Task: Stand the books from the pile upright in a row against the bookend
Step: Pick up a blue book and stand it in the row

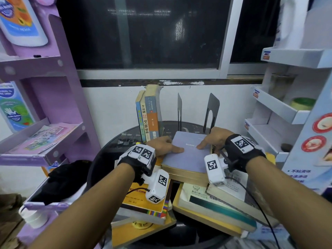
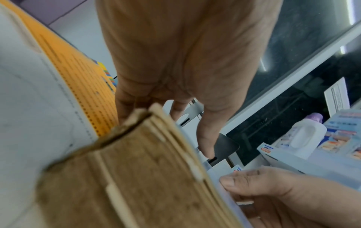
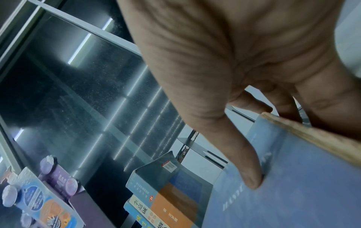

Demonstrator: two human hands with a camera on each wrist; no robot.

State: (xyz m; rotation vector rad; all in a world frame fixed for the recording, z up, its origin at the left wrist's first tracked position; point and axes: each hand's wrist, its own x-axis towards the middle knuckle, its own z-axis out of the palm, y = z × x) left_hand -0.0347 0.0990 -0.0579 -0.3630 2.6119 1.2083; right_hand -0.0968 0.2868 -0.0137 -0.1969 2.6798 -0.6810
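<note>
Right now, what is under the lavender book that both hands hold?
The lavender book lies atop the pile: a yellowed book directly beneath, with a white-covered book and an orange book lower. The table under the pile is covered.

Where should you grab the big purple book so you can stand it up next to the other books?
Grip the purple book by its two long side edges, one hand from each side, as the left hand and right hand do now: thumbs on the cover, fingers under. It lies flat and is thick and wide, probably too much for one hand.
</note>
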